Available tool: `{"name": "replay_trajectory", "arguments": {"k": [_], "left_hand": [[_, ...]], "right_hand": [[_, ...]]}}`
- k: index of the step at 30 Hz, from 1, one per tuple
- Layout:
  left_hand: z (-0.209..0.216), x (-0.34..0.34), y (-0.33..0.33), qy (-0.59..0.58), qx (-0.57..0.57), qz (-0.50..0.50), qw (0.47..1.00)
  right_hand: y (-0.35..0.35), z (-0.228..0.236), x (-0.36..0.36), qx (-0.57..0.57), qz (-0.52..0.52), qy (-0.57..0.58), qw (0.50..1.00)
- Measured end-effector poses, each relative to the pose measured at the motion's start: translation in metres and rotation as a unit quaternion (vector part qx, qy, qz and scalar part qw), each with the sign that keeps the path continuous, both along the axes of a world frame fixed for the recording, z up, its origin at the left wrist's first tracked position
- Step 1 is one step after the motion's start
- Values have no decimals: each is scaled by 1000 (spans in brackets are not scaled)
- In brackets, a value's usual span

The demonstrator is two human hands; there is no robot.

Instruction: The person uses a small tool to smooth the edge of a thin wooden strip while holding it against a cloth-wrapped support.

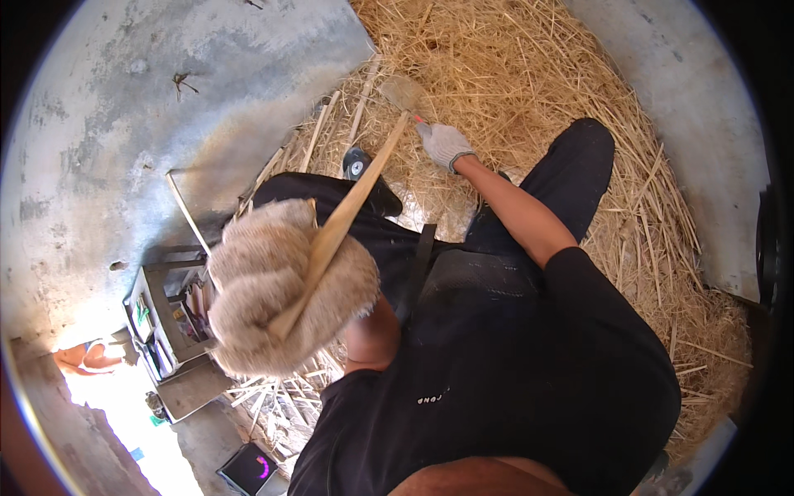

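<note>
My left hand [289, 285], in a thick, furry-looking beige glove, is raised close to view with its fingers folded. It grips a flat, pale wooden strip [361, 192], which slants up and away to the right. In a whitish knit glove, my right hand [447, 145] is closed round the reddish handle of a broad-bladed knife [402, 93]. Its greyish blade lies beside the strip's far end; whether the two touch I cannot tell. Most of the knife's handle is hidden in the glove.
Wood shavings [513, 70] heap up ahead and to the right, with longer strips among them. At left stands a small shelf unit [178, 314] holding assorted items, against a worn grey wall [190, 99]. A dark device [248, 469] with a lit pink arc lies at lower left.
</note>
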State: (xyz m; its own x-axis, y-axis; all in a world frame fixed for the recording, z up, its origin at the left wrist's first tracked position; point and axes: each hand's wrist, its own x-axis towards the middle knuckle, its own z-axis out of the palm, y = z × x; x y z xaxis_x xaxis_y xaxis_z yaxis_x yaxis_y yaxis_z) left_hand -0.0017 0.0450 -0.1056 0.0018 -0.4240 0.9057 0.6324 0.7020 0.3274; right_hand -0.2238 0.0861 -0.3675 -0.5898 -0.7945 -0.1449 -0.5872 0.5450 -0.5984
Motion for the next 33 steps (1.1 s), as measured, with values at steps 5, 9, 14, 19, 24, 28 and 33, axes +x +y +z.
{"name": "replay_trajectory", "arguments": {"k": [5, 9, 14, 19, 24, 28, 33], "left_hand": [[4, 14, -31, -27, -57, -6, 998], [36, 14, -27, -39, 161, 74, 983], [27, 29, -25, -19, 165, -76, 983], [11, 19, -15, -23, 89, -50, 995], [21, 38, -14, -180, 35, -113, 976], [18, 39, -27, -96, 64, -58, 992], [28, 20, -39, -46, 104, -91, 989]], "right_hand": [[-27, -38, -4, -11, -93, 2, 996], [-28, -32, -34, 25, -29, -126, 991], [-1, 62, 28, -177, -16, -117, 977], [-5, 5, 17, -102, -18, -74, 992], [-33, -47, -7, -25, -74, 17, 997], [-53, -47, 0, 4, -111, 21, 994], [-59, -72, 3, -147, -200, -423, 871]]}}
